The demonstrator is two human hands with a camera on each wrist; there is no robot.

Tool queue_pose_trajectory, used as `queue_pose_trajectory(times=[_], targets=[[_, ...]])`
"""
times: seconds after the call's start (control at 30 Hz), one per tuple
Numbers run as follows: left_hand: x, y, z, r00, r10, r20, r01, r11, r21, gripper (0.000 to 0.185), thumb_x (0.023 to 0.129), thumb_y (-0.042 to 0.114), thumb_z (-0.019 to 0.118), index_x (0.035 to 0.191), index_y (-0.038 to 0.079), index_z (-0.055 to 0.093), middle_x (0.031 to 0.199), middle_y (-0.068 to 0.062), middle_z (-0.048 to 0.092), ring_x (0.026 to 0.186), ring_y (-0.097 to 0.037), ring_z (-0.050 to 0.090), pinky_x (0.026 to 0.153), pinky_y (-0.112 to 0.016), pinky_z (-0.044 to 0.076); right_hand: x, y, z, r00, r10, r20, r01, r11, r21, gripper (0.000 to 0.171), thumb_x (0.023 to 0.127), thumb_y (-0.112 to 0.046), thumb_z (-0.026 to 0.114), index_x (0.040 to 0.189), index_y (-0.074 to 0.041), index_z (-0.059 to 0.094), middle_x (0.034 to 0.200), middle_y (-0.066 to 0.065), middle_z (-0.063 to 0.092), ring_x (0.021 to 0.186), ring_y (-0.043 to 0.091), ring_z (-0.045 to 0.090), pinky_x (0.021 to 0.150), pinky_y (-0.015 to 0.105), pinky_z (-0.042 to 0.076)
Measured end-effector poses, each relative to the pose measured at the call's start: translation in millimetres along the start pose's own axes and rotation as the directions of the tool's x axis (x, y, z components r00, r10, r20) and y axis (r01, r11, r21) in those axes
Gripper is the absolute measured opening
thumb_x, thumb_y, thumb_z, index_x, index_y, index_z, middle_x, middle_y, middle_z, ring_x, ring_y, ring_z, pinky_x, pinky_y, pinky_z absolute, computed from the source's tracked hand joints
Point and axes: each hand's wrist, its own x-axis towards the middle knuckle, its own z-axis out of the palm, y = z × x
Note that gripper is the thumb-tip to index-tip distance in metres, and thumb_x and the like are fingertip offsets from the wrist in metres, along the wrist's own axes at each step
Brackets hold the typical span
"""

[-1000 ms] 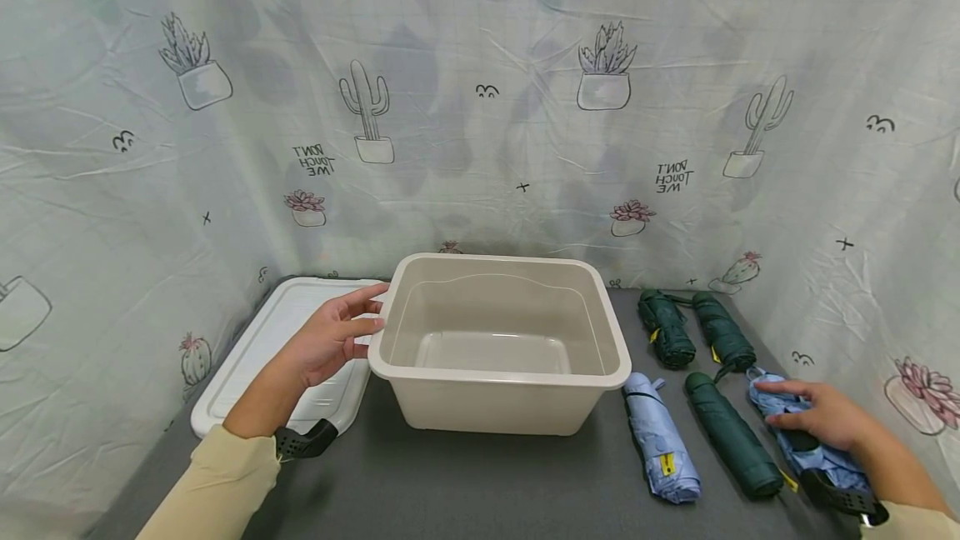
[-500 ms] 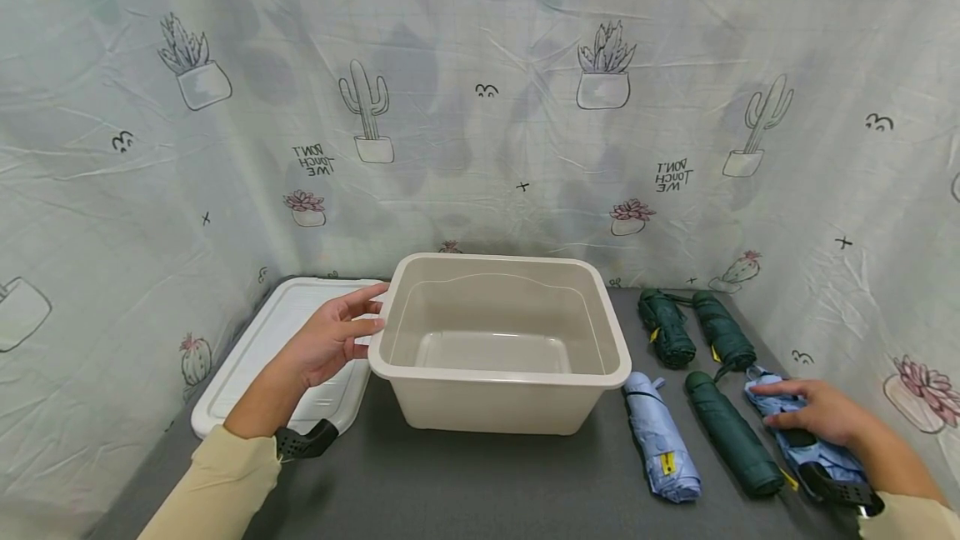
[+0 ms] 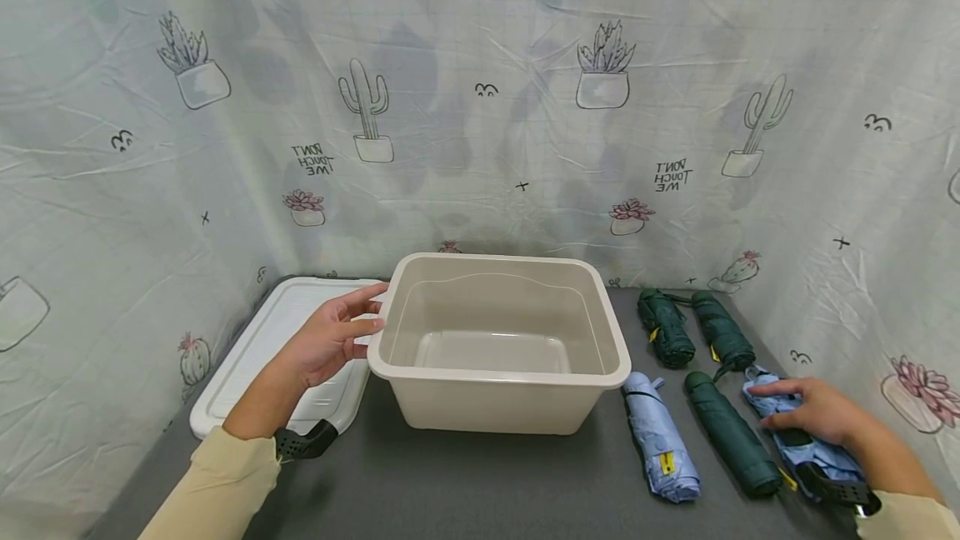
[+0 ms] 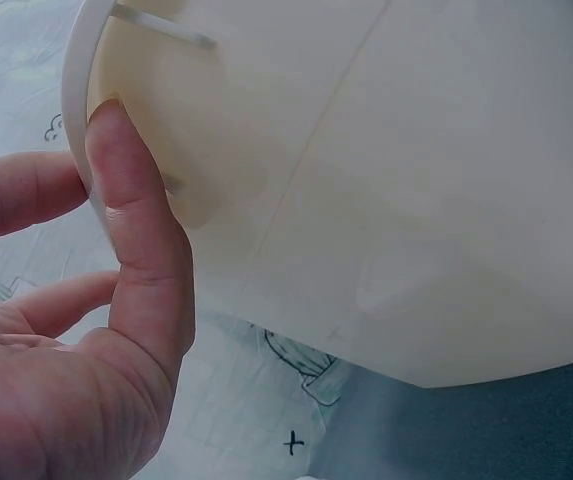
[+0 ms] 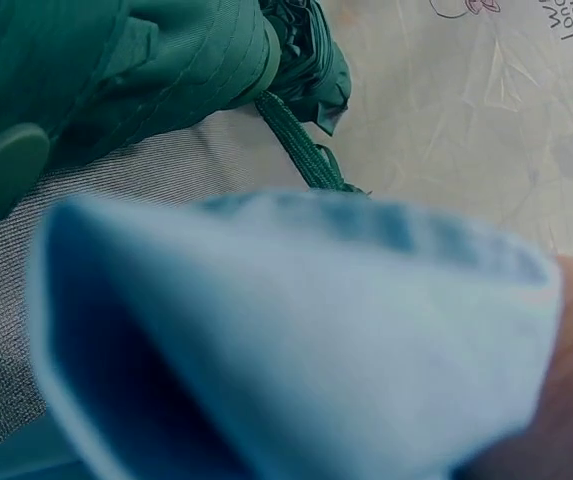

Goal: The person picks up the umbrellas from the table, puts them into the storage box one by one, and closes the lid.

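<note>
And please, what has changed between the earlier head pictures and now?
Very little: the right hand and the blue umbrella under it shifted slightly left, toward the dark green umbrella. Nothing was visibly grasped or released. The left hand still holds the beige bin by its rim; the white lid and other umbrellas stayed in place.

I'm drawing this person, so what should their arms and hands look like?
Give both arms plain, pale cream sleeves: a left sleeve and a right sleeve. Add a black left wristband and a black right wristband. The left hand and right hand wear no gloves.
</note>
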Motion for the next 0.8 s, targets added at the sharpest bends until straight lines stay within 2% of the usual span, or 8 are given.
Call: queue_pose_trajectory(times=[0.1,0.17,0.27,0.37,0.4,0.5,0.8], targets=[[0.0,-0.1,0.6,1.000,0.004,0.002,-0.004,1.000,0.003,0.071,0.100,0.005,0.064,0.161,0.004,0.028,0.122,-0.008,0.054,0.095,-0.013,0.071,0.078,-0.034,0.065,-0.6,0.5,-0.5,1.000,-0.010,-0.004,0.010,1.000,0.002,0.047,0.082,-0.025,0.085,0.121,-0.002,0.074,0.122,0.036,0.066,0.114,0.052,0.061,0.083,0.043,0.053],[0.1,-0.3,0.6,1.000,0.007,0.002,-0.007,1.000,0.005,0.071,0.100,0.005,0.063,0.161,0.004,0.028,0.123,-0.009,0.054,0.095,-0.013,0.072,0.079,-0.034,0.065,-1.0,0.0,-0.7,1.000,-0.011,-0.012,0.011,1.000,-0.001,0.047,0.082,-0.026,0.085,0.121,-0.003,0.075,0.123,0.035,0.066,0.115,0.052,0.061,0.082,0.039,0.053],[0.2,-0.8,0.3,1.000,0.013,0.004,-0.013,1.000,0.008,0.071,0.100,0.005,0.063,0.161,0.003,0.027,0.124,-0.010,0.053,0.095,-0.013,0.072,0.079,-0.034,0.065,-1.8,-1.7,-1.3,0.999,-0.026,-0.023,0.027,0.999,0.019,0.047,0.082,-0.025,0.085,0.122,-0.002,0.074,0.125,0.035,0.066,0.117,0.054,0.060,0.084,0.043,0.055],[0.2,-1.0,0.2,1.000,0.013,0.007,-0.013,1.000,0.006,0.071,0.100,0.005,0.063,0.162,0.003,0.026,0.125,-0.011,0.053,0.095,-0.013,0.072,0.079,-0.034,0.065,-2.0,-4.0,-2.4,0.999,-0.027,-0.018,0.028,0.998,0.062,0.049,0.084,-0.023,0.083,0.125,0.002,0.071,0.128,0.036,0.064,0.120,0.057,0.057,0.088,0.055,0.055],[0.2,-0.9,0.2,1.000,0.013,0.008,-0.013,1.000,0.005,0.072,0.100,0.004,0.063,0.162,0.003,0.026,0.125,-0.011,0.052,0.095,-0.013,0.072,0.079,-0.034,0.065,-2.0,-4.8,-2.9,1.000,-0.028,-0.014,0.029,0.996,0.080,0.049,0.085,-0.022,0.083,0.125,0.004,0.070,0.129,0.037,0.062,0.121,0.059,0.056,0.089,0.061,0.054],[0.0,-0.8,-0.1,1.000,0.012,0.012,-0.012,1.000,0.005,0.071,0.101,0.005,0.062,0.162,0.003,0.026,0.125,-0.011,0.053,0.095,-0.013,0.072,0.079,-0.034,0.065,-1.6,-7.3,-3.5,1.000,-0.004,-0.009,0.005,0.994,0.106,0.050,0.086,-0.023,0.082,0.127,0.003,0.069,0.132,0.037,0.061,0.123,0.060,0.053,0.091,0.070,0.049],[-1.1,1.1,0.7,1.000,0.013,0.010,-0.014,1.000,0.007,0.071,0.101,0.005,0.063,0.162,0.003,0.026,0.123,-0.010,0.054,0.096,-0.013,0.072,0.079,-0.034,0.065,0.7,-8.2,2.7,0.998,-0.034,-0.060,0.037,0.998,0.054,0.048,0.082,-0.025,0.085,0.121,0.001,0.073,0.126,0.037,0.064,0.119,0.061,0.056,0.089,0.071,0.049]])
